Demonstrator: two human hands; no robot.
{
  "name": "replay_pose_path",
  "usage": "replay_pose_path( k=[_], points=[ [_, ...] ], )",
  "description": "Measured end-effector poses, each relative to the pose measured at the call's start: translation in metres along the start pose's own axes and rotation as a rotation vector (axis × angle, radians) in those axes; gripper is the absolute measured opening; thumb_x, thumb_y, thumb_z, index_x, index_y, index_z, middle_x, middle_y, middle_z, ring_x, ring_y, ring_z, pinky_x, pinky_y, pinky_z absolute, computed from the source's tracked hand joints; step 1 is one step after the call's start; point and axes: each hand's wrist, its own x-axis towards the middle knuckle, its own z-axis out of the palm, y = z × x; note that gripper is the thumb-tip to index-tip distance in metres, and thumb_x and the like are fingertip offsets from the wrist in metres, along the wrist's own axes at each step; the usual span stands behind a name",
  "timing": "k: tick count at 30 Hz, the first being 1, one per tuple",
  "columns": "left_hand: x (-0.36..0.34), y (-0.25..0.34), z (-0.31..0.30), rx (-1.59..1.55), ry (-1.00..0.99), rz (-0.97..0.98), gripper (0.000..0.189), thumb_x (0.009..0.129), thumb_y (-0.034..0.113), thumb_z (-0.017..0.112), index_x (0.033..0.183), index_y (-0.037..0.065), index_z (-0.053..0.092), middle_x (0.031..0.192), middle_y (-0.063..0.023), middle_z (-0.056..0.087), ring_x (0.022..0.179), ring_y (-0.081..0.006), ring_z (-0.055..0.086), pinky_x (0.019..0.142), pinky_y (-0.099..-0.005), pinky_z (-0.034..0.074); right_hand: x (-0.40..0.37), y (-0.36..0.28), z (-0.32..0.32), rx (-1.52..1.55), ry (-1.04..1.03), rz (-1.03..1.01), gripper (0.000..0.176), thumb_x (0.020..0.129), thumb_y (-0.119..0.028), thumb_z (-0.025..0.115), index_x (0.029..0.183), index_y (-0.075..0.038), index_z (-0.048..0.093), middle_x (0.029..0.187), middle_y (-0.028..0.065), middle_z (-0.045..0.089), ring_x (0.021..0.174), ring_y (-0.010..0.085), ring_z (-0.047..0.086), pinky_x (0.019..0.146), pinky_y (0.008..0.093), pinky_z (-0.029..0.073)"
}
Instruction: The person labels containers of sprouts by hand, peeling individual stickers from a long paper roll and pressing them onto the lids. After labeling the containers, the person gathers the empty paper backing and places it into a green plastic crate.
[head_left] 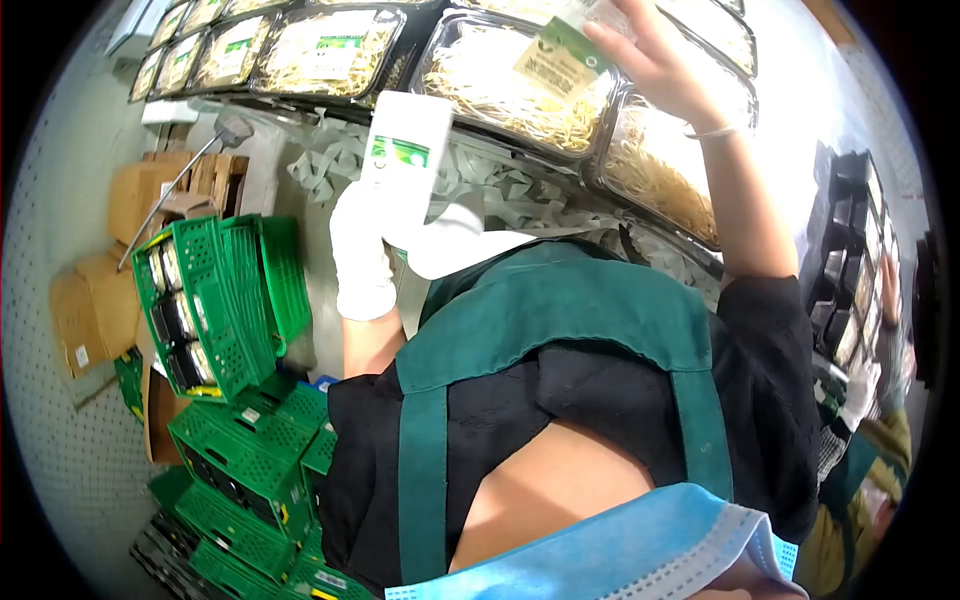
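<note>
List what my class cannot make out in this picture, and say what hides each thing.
All in the head view:
- Small print on the label at the right hand: too small.
- That hand's farthest part: cut off by the top edge.
- The left hand's exact finger positions: white glove merges with the white label strip.
- Full contents of the lower green crates: hidden by their walls.

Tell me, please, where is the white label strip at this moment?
In the head view, the white label strip is upper left of centre, in the gloved left hand, its top in front of the left corner of a sprout pack.
</note>
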Motion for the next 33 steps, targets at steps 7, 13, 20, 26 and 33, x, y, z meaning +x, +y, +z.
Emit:
replay_pose_path(
  k=[7,13,20,26,33],
  points=[
    [-0.01,0.014,0.065,-0.386,0.025,-0.041,0.025,0.076,0.012,0.055,0.094,-0.004,0.051,0.09,-0.0116,0.058,0.078,-0.0171,0.058,0.07,-0.0281,0.047,-0.011,-0.007,0.017,-0.965,0.194,-0.476,0.039,0.075,-0.021,0.059,0.101,0.003,0.043,0.098,0.019,0.048,0.094,0.0321,0.046,0.081,0.0364,0.038],
    [0.0,0.034,0.113,-0.468,-0.054,-0.059,0.028,0.08,0.016,0.053,0.103,0.0,0.049,0.097,-0.0069,0.055,0.089,-0.0148,0.052,0.079,-0.0277,0.04,-0.058,-0.046,0.05,-0.861,-0.006,-0.849,0.026,0.064,-0.016,0.057,0.086,-0.002,0.053,0.086,0.0079,0.053,0.083,0.0207,0.051,0.08,0.0314,0.04],
    [0.031,0.022,0.048,0.08,0.128,0.337,0.032,0.084,0.022,0.044,0.106,-0.001,0.05,0.096,-0.0116,0.057,0.094,-0.0232,0.054,0.08,-0.0336,0.044,-0.051,-0.071,0.008,-0.862,0.112,-0.57,0.025,0.067,0.0,0.056,0.09,-0.009,0.056,0.077,0.0053,0.054,0.073,0.0179,0.055,0.07,0.0279,0.045],
    [0.037,0.025,0.02,-0.187,-0.083,0.056,0.029,0.083,0.021,0.048,0.102,-0.002,0.049,0.081,-0.008,0.059,0.07,-0.0141,0.056,0.062,-0.0263,0.048,0.055,0.066,-0.018,-0.819,0.401,-0.315,0.036,0.076,-0.016,0.054,0.106,0.001,0.042,0.096,0.0182,0.049,0.09,0.0301,0.047,0.079,0.0361,0.039],
    [0.033,0.021,0.07,0.031,-0.234,0.142,0.036,0.079,0.011,0.055,0.112,-0.003,0.047,0.092,-0.0079,0.057,0.081,-0.0125,0.055,0.07,-0.0234,0.045,0.005,0.006,0.006,-0.021,-0.126,-0.204,0.051,0.078,-0.041,0.055,0.111,-0.004,0.046,0.097,0.0075,0.051,0.089,0.0173,0.049,0.083,0.029,0.039]
  ],
)
